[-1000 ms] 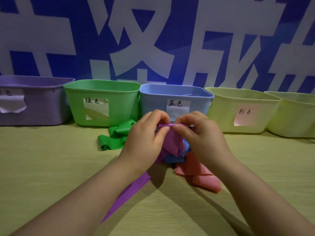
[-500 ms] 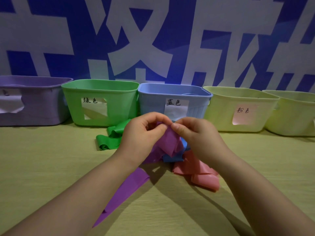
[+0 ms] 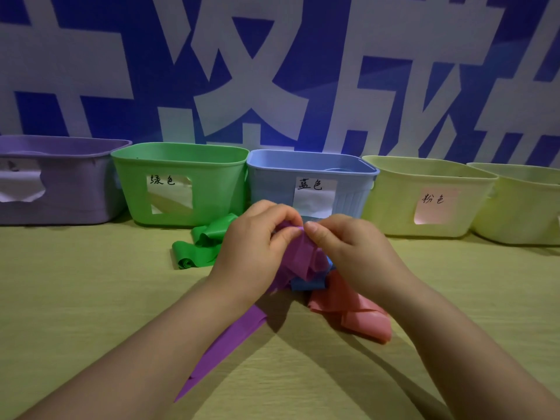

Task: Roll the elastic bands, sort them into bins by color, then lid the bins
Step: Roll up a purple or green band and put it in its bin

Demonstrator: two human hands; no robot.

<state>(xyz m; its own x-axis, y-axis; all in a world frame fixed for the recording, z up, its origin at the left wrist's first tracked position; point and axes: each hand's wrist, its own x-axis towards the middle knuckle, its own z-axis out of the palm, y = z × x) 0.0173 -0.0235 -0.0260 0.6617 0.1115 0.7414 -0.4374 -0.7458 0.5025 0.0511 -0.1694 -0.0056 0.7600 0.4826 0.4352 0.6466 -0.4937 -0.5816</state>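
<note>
Both hands are up right in front of the blue bin, busy with the purple band. The left hand has its grip pinched on the band's top edge, thumb against curled fingers. The right hand pinches the same edge right beside it, so the two thumbs nearly touch.

The rest of the purple band bunches up under the hands, then runs flat along the counter, away from the blue bin and toward the camera. Tucked under that bunch, in front of the blue bin, is a blue band. A crumpled pink band lies right against it.

A loosely curled green band lies just left of the blue bin's front, at the foot of the green bin. The purple bin is further left of the blue bin. To its right are a yellow bin with a pinkish label and a second yellow bin.
</note>
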